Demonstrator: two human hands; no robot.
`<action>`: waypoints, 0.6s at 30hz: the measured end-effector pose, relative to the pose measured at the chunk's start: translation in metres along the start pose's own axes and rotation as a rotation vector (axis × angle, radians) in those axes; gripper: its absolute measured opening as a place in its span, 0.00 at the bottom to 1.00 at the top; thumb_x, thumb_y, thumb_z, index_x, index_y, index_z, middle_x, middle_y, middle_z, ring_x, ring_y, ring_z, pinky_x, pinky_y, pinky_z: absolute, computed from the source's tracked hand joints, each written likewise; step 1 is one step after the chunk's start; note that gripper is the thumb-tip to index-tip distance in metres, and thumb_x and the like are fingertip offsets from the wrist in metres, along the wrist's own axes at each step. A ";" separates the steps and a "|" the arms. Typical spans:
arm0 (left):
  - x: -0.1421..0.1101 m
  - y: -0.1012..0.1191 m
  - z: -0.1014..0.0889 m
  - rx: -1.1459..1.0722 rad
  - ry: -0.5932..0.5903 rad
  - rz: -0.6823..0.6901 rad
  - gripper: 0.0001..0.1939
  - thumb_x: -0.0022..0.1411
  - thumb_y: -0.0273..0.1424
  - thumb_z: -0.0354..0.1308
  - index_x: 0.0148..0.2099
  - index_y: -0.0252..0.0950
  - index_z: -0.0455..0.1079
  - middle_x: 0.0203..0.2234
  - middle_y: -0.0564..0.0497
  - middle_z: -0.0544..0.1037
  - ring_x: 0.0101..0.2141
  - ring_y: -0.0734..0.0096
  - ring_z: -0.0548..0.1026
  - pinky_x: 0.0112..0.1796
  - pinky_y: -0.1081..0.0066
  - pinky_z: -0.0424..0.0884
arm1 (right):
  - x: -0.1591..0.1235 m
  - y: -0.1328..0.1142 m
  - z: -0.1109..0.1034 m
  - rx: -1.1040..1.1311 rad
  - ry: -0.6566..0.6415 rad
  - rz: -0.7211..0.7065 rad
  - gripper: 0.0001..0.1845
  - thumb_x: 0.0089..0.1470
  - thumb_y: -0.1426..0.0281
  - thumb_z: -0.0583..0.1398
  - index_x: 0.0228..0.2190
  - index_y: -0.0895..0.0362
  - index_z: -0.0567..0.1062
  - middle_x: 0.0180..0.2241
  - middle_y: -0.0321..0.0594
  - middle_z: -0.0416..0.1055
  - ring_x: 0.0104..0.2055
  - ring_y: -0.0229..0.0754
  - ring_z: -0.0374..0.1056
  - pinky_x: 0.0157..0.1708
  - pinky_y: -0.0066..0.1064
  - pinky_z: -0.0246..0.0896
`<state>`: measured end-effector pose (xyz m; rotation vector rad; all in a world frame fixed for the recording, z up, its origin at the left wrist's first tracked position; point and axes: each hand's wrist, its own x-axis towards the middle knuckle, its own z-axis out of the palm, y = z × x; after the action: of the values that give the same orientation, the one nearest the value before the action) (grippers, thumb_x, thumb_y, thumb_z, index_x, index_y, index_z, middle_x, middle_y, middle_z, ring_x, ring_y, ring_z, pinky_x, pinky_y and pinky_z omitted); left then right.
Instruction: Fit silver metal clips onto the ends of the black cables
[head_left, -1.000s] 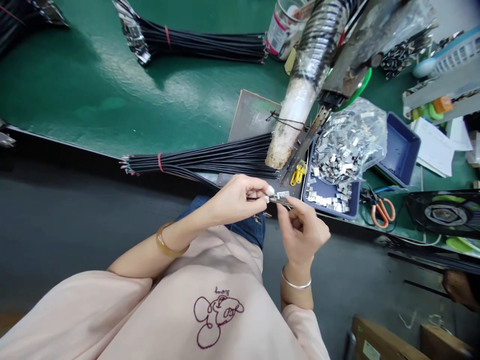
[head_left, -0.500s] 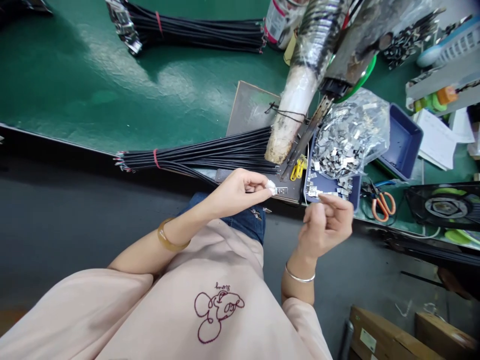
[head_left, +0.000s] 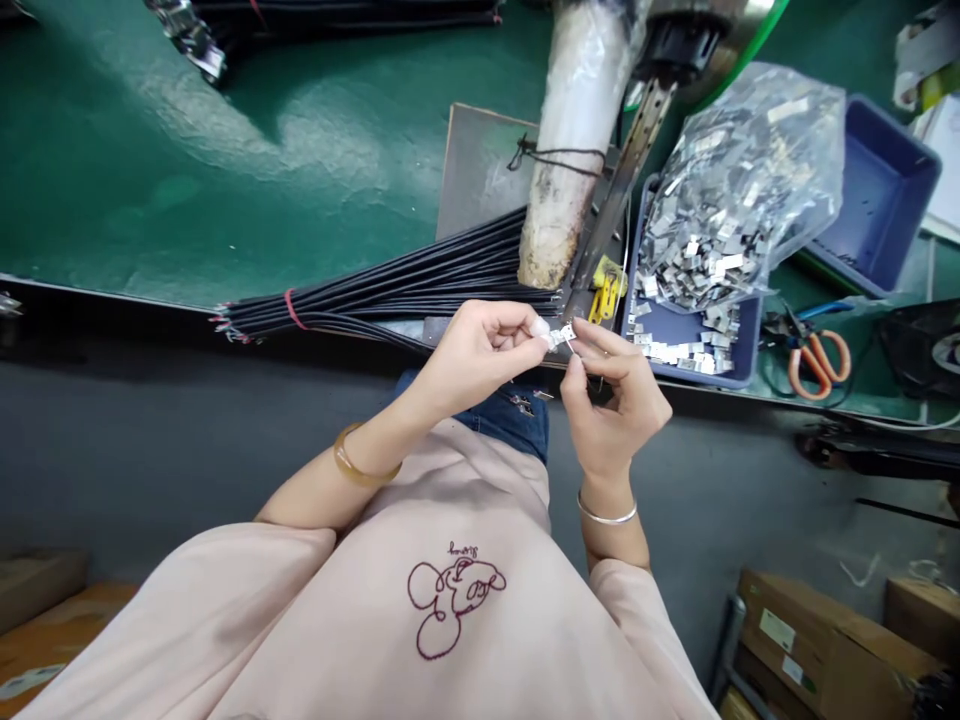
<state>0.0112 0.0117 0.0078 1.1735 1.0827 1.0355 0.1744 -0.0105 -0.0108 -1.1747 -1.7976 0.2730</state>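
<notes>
My left hand [head_left: 484, 355] pinches small silver metal clips [head_left: 556, 338] between thumb and forefinger, with a white cover on a fingertip. My right hand [head_left: 619, 405] meets it from the right, its thumb and forefinger closed on the end of a small metal clip. Exactly how the pieces touch is too small to tell. Behind the left hand a bundle of black cables [head_left: 405, 285] lies along the table edge, tied with a red band. A blue tray [head_left: 748, 345] to the right holds loose metal clips and a plastic bag [head_left: 787, 150] full of them.
A plastic-wrapped white tube [head_left: 566, 180] and a slotted metal bar [head_left: 626, 170] slope down over a grey board [head_left: 480, 170]. Yellow snips [head_left: 606, 295] lie beside the tray. Orange-handled scissors [head_left: 819, 365] and a second blue tray [head_left: 885, 200] are at the right. Cardboard boxes [head_left: 825, 640] stand below.
My right hand has moved left from the tray's edge to the left hand, and its fingers now pinch a clip there. The view has shifted closer to the table edge.
</notes>
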 end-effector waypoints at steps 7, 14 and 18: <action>0.004 -0.001 0.004 -0.058 0.065 0.010 0.05 0.54 0.26 0.60 0.26 0.32 0.70 0.18 0.56 0.65 0.20 0.83 0.59 0.21 0.78 0.55 | 0.004 0.001 0.002 0.095 -0.009 0.054 0.04 0.60 0.73 0.60 0.33 0.52 0.70 0.47 0.41 0.80 0.44 0.43 0.80 0.42 0.42 0.82; 0.004 0.001 0.004 -0.037 0.081 0.021 0.05 0.54 0.26 0.60 0.26 0.33 0.71 0.19 0.55 0.67 0.22 0.81 0.61 0.23 0.77 0.57 | 0.008 -0.006 -0.001 0.089 -0.002 0.077 0.04 0.59 0.74 0.61 0.33 0.53 0.73 0.47 0.41 0.80 0.46 0.43 0.79 0.45 0.43 0.83; 0.004 0.001 0.002 -0.019 0.038 -0.012 0.05 0.55 0.26 0.59 0.27 0.32 0.71 0.18 0.56 0.64 0.22 0.81 0.59 0.23 0.77 0.55 | 0.007 -0.005 -0.003 0.127 -0.022 0.047 0.06 0.57 0.76 0.62 0.33 0.53 0.72 0.48 0.41 0.79 0.47 0.43 0.79 0.45 0.42 0.82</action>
<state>0.0134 0.0155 0.0083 1.1353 1.1056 1.0604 0.1732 -0.0086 -0.0019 -1.1288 -1.7469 0.4224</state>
